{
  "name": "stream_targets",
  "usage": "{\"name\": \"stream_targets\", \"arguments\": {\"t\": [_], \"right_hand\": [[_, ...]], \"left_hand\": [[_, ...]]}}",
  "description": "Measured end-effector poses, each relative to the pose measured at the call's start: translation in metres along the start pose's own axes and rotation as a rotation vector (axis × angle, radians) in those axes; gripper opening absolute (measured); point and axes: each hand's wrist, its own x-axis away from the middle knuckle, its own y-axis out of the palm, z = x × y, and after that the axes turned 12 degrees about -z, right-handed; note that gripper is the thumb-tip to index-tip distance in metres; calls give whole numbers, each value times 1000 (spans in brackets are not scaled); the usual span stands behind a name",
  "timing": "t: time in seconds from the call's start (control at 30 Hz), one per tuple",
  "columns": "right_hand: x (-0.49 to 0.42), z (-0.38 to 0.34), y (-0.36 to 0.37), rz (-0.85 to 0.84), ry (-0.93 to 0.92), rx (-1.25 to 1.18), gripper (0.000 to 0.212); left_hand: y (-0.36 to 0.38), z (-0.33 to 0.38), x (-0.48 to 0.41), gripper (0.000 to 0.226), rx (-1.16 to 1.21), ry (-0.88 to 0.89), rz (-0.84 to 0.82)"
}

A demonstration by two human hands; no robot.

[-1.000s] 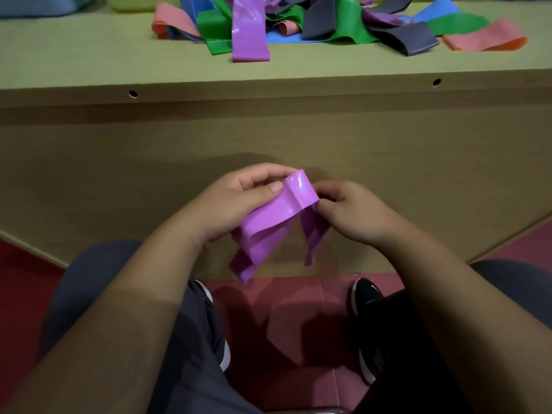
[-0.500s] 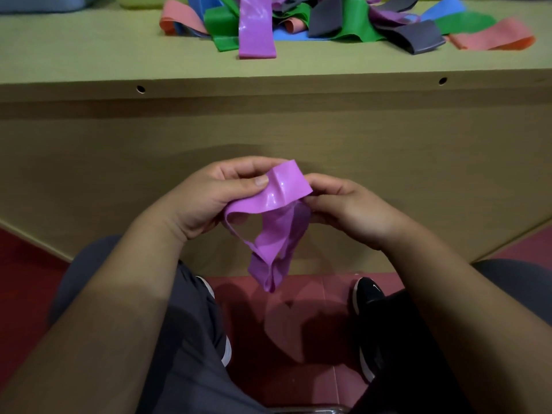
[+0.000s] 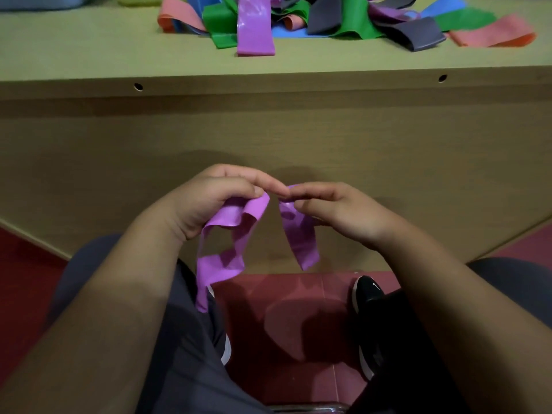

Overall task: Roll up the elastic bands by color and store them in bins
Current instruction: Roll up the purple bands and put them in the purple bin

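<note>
Person seated at the table (image 3: 74,52), hands raised over the lap. Left hand (image 3: 209,204) pinches one length of a purple band (image 3: 227,216) with thumb and curled fingers; right hand (image 3: 343,216) pinches the other length, its tail hanging free. Held slack, apparently to find an end for rolling. No roll formed. Unsorted pile (image 3: 343,22) lies on the tabletop, well apart.

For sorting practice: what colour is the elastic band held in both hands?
A purple stretchy elastic band; head view shows it best.
</note>
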Motion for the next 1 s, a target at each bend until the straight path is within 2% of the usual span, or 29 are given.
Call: {"name": "stream_targets", "arguments": {"t": [0.27, 0.53, 0.63, 0.73, 0.8, 0.9, 1.0], "right_hand": [[-8, 4, 25, -171, -133, -74, 50], [-7, -2, 17, -174, -116, -155, 22], [-3, -6, 8, -127, -101, -223, 8], [1, -11, 3, -87, -97, -225, 27], [1, -12, 2, -55, -95, -178, 30], [1, -13, 3, -5, -75, -130, 16], [0, -15, 2, 24, -41, -120, 9]], "left_hand": [[-6, -6, 3, 34, 136, 64, -66], [-11, -5, 5, 30, 93, 61, -35], [-21, -6, 6, 35, 112, -54, -27], [-25, -13, 9, 40, 72, -259, -59], [-22, -18, 9, 49, 42, -432, -103], [-17, -24, 5, 58, 31, -630, -133], [-21, -27, -4, 71, 174, -726, -99]]}}
